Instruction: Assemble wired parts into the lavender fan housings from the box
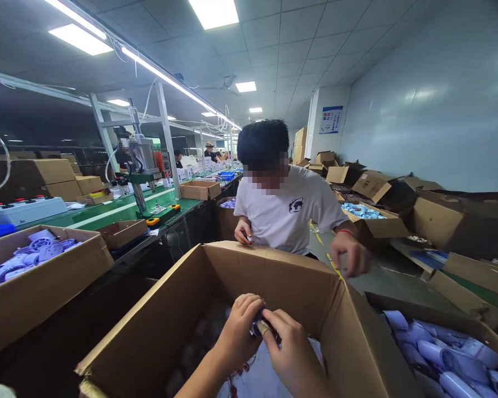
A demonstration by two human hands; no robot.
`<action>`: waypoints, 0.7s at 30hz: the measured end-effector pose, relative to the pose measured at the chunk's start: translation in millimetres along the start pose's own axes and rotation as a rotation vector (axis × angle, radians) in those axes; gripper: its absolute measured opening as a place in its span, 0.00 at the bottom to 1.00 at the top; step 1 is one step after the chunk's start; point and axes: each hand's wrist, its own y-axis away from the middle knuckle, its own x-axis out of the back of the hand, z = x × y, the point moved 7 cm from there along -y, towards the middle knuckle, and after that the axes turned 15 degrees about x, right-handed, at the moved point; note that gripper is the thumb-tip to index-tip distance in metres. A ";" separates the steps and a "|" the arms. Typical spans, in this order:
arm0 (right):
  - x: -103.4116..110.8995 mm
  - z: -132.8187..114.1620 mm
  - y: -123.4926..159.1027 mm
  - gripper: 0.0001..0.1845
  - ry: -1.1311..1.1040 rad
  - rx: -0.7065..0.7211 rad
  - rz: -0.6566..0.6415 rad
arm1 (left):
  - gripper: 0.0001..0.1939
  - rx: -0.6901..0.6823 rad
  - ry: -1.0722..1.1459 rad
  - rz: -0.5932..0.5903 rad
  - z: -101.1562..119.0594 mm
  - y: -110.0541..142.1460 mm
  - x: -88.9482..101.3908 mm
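Observation:
Both my hands meet over a big open cardboard box (274,271) in front of me. My left hand (237,329) and my right hand (290,348) are closed together on one small dark-and-pale part (259,327), pinched between the fingertips. Pale parts lie blurred in the bottom of the box beneath my hands. What the part is I cannot make out.
A person in a white T-shirt (288,207) sits just beyond the box, one hand (351,254) by its far right corner. A box of pale lilac parts (444,354) stands at right, another (33,251) at left. A green workbench (120,210) carries a press (139,166).

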 end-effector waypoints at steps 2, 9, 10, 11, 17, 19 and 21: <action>-2.4 1.7 2.0 0.14 0.055 0.029 0.029 | 0.27 0.022 -0.018 0.003 -0.2 1.0 -2.7; -17.6 11.7 8.6 0.12 0.232 0.118 0.054 | 0.26 -0.012 -0.015 0.059 2.9 3.2 0.2; -16.7 10.0 8.7 0.11 0.260 0.139 0.070 | 0.25 -0.008 0.000 0.065 3.0 3.0 1.5; -14.4 8.4 8.8 0.11 0.284 0.146 0.097 | 0.24 -0.003 0.016 0.066 3.2 2.8 2.4; -2.0 -5.6 8.4 0.13 0.300 0.157 0.198 | 0.22 -0.014 0.190 0.034 9.3 2.1 5.9; 1.3 -8.8 8.5 0.14 0.320 0.139 0.229 | 0.22 0.000 0.236 0.023 10.2 2.0 6.2; 2.6 -11.5 8.9 0.13 0.348 0.136 0.244 | 0.22 0.026 0.252 0.011 9.9 2.0 5.6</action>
